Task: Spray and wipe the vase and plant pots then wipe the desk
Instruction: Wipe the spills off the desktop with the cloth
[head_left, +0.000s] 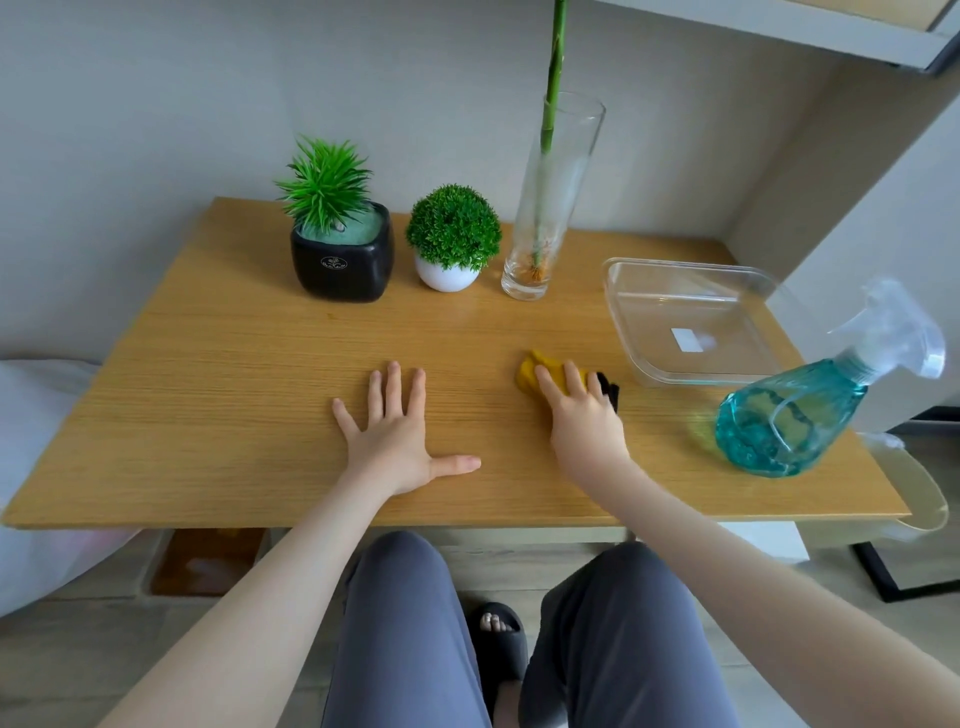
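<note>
A person's right hand (584, 415) is pressing a yellow cloth (540, 375) onto mid-desk (234, 374), apparently wiping, left hand (397, 439) lying flat and empty; pots (340, 265) and vase (545, 208) are lining the back edge, with unwiped stretches seemingly next.

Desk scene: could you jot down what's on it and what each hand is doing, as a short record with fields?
surface: wooden desk
back row, left to right: black square pot, white round pot, glass vase holding a green stem
right side: clear tray; blue spray bottle at the edge
left hand: flat on the desk, fingers spread
right hand: pressing on a yellow cloth
</note>
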